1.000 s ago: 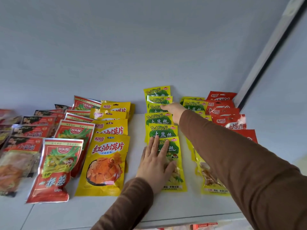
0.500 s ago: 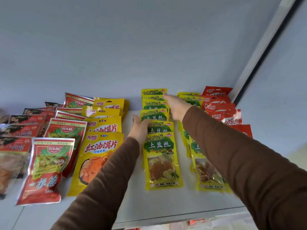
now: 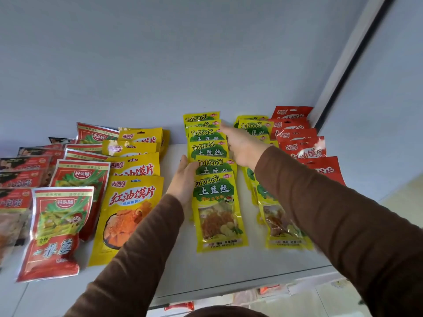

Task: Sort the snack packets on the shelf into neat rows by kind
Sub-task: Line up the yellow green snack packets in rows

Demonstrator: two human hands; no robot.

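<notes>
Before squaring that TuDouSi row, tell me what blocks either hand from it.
Nothing visible does. The left hand lies flat against the TuDouSi row's left edge, and the right hand is at its right edge near the back.

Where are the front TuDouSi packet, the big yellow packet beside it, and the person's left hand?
Front TuDouSi packet [image 3: 217,211]: head view, clear window.
Big yellow packet [image 3: 128,216]: head view, front face.
Left hand [image 3: 183,181]: head view, back of hand.

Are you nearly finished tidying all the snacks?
Mostly. The red packets at the far right and the big yellow packets already lie in overlapping rows. In hand: the left hand and right hand are squaring up one TuDouSi row from both sides. Left: the dark packets at the far left still look messy.
</notes>
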